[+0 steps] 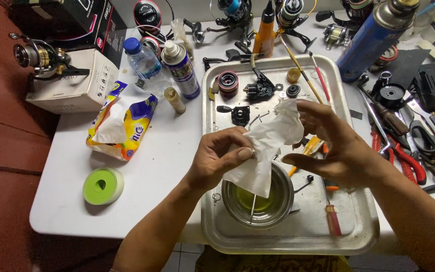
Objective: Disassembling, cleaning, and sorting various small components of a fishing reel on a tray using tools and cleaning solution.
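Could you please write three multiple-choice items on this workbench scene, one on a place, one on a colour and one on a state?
1. Where does the small metal bowl stand?
A. On the cardboard box
B. On the metal tray
C. On the bare table

2. What colour is the core of the tape roll?
A. Green
B. Red
C. Black

3. What is the state of the white tissue?
A. Folded flat on the table
C. Lying in the packet
B. Crumpled, held by both hands

Answers: 1 B, the tray's rim runs all around the bowl. 2 A, its middle is bright green. 3 B, the left hand pinches it while the right hand touches it above the bowl.
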